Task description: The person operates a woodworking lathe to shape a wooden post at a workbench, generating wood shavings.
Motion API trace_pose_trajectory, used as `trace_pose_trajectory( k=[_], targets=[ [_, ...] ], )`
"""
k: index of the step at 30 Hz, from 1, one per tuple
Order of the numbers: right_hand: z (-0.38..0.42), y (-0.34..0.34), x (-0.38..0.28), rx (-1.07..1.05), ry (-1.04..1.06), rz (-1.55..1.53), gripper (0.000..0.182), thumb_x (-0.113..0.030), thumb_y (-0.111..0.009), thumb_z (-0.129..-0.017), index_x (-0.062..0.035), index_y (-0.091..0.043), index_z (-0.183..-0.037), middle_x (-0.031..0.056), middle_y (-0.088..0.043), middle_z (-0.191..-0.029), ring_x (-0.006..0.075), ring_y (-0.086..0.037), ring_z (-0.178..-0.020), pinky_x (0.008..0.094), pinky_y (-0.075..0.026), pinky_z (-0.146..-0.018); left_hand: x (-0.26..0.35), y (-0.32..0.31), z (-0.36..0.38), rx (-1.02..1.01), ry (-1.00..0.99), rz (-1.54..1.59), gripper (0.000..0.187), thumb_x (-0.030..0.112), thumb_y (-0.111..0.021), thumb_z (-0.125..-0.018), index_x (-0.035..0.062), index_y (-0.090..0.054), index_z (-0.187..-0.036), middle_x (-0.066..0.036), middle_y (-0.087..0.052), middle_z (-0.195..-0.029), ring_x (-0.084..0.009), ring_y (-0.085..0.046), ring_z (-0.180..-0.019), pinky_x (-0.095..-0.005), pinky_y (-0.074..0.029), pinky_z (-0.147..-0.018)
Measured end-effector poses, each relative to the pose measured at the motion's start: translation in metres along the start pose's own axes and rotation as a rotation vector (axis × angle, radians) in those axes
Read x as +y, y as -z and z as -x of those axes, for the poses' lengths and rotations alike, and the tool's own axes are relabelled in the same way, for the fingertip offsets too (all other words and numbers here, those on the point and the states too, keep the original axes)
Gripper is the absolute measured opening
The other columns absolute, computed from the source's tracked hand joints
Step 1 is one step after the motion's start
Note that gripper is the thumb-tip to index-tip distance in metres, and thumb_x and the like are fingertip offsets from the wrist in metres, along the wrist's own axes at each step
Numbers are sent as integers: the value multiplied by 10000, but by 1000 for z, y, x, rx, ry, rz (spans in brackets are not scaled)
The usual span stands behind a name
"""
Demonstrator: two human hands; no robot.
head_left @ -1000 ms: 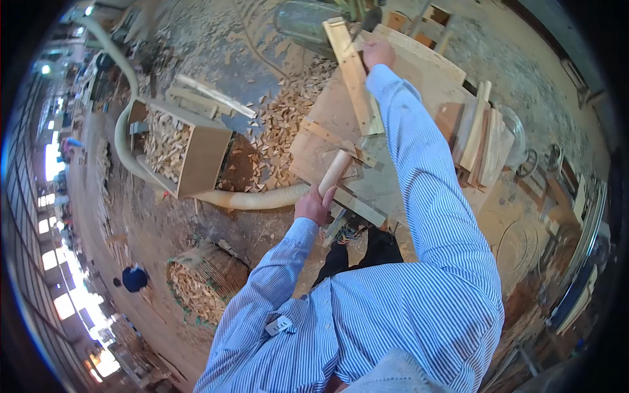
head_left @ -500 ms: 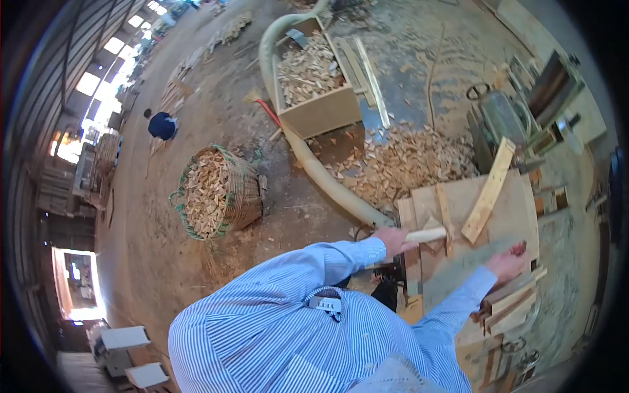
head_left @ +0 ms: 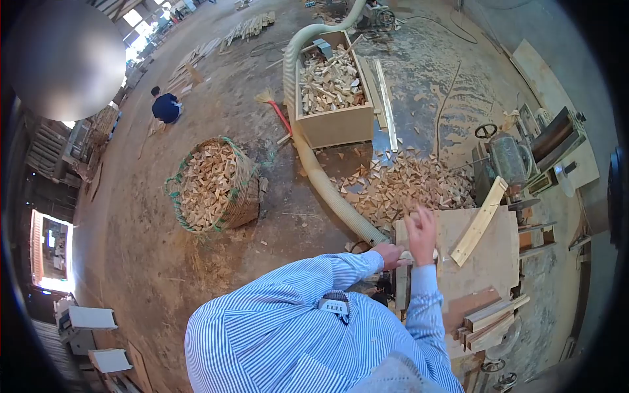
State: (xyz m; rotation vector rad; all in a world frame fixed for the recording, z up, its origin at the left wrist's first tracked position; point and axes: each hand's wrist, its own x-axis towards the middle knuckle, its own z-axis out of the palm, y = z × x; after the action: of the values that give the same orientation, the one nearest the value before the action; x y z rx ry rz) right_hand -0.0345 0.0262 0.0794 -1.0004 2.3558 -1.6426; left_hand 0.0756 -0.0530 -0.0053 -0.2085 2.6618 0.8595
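Shirt (head_left: 262, 327): finely striped in blue and white
Neck label (head_left: 334, 306): white, marked with dark lettering
Held piece (head_left: 407, 257): pale cream where it can be seen
Worktop (head_left: 491, 249): coloured light tan
Long strip (head_left: 479, 223): yellow-toned, dotted with dark spots
Stacked boards (head_left: 491, 321): mixed in pale tan and reddish brown
Hose (head_left: 327, 191): cream, patterned with close ribbing
Basket (head_left: 246, 196): tan weave, edged in green
Box (head_left: 341, 128): coloured plain light brown
Broom handle (head_left: 282, 118): coloured red
Machine (head_left: 508, 159): coloured dull grey-green
Crouching person's top (head_left: 164, 110): coloured dark navy
Floor (head_left: 151, 275): mottled in brown and grey
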Motion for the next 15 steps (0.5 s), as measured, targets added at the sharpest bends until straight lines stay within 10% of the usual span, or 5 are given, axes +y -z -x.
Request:
trace_pose_trajectory(
  k=[7, 15],
  targets=[
    [145, 98, -16, 137, -309, 257, 368, -161, -744, -920, 20, -678, -1233, 193, -688, -1145, 335, -676, -983, 396, -557, -856, -30, -23, -9, -78, -10, -39, 645, 668, -487, -965, 83, -729, -1090, -243, -727, -1030, -416, -710, -890, -519, -562, -771],
    [244, 217, -37, 830, -435, 652, 347, -192, -774, -888, -10, -707, -1175, 183, -701, -1094, 363, -673, -994, 427, -545, -859, -21, -29, -1, 63, -119, -121, 684, 637, -514, -984, -24, -671, -1061, -314, -700, -923, -504, -673, -894, -586, -519, -793]
  ],
)
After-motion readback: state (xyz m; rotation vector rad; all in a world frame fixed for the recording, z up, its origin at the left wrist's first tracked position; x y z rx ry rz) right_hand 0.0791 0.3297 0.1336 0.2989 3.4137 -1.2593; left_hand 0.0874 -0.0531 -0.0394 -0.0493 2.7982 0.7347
